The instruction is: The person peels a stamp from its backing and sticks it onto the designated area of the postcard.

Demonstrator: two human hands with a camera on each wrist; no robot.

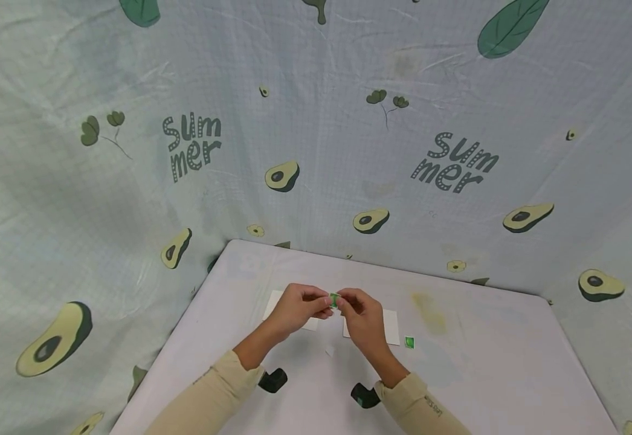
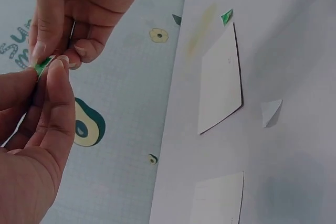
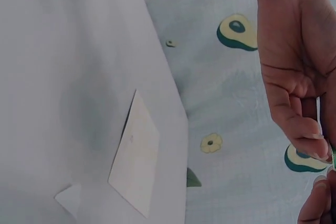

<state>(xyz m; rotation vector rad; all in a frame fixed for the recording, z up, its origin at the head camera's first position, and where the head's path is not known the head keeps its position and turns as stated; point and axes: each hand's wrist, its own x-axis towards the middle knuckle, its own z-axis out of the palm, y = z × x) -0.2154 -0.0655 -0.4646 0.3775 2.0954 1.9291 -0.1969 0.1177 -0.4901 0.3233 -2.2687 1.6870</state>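
Note:
Over the table, both hands meet at a small green sticker (image 1: 334, 300) with a pale edge. My left hand (image 1: 294, 308) pinches its left side between thumb and fingers, while my right hand (image 1: 365, 317) pinches the right side. In the left wrist view the sticker (image 2: 44, 66) shows only as a green sliver, mostly covered by fingertips. Beneath the hands lie two white cards, a left card (image 1: 274, 299) and a right card (image 1: 391, 326), each partly hidden by a hand. A second green sticker (image 1: 409, 342) lies just right of the right card.
A small white paper scrap (image 2: 270, 113) lies on the white table (image 1: 490, 362) between the cards, nearer the person. Black wrist devices (image 1: 272, 380) sit at both cuffs. Behind the table hangs an avocado-print cloth (image 1: 327, 121). The tabletop has a yellowish stain (image 1: 430, 314).

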